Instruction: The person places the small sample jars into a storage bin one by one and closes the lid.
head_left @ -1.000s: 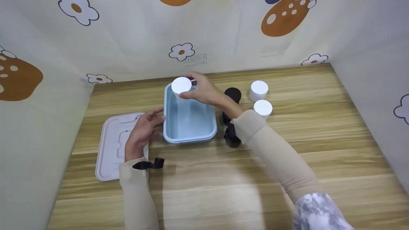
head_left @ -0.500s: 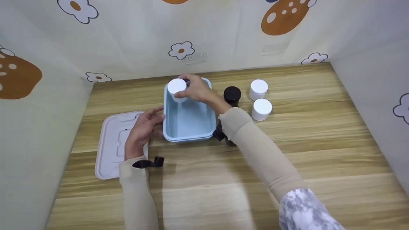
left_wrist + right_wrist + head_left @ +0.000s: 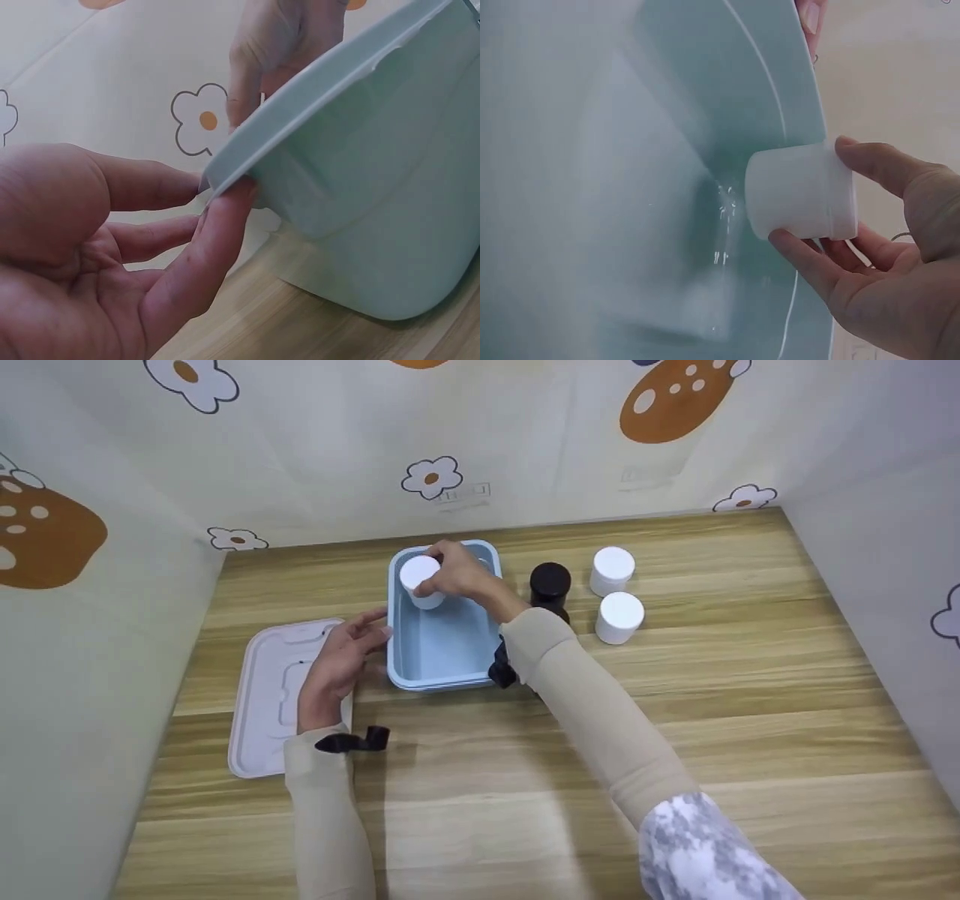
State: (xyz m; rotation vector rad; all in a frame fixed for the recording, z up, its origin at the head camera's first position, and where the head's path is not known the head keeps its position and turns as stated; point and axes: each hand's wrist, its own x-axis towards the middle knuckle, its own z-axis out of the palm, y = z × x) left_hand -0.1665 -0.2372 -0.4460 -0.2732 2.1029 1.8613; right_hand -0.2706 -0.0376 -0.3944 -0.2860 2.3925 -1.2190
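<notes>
In the head view my right hand (image 3: 461, 574) holds a white screw-lid jar (image 3: 420, 574) upright inside the far left corner of a light blue plastic bin (image 3: 450, 649). The right wrist view shows thumb and fingers on opposite sides of the jar (image 3: 795, 191), near its lid, with the bottom close over the bin's floor. My left hand (image 3: 341, 664) is at the bin's left side. In the left wrist view its fingertips (image 3: 232, 199) pinch the bin's rim (image 3: 300, 97).
Right of the bin stand two white jars (image 3: 613, 570) and a black jar (image 3: 550, 583), with more dark jars partly hidden behind the right sleeve. A pale lid (image 3: 255, 697) lies on the wooden table (image 3: 750, 660) under the left forearm. A patterned curtain (image 3: 525, 435) rises behind.
My right hand has moved the white jar slightly left, then down into the bin's far left corner. The left hand has stayed at the rim.
</notes>
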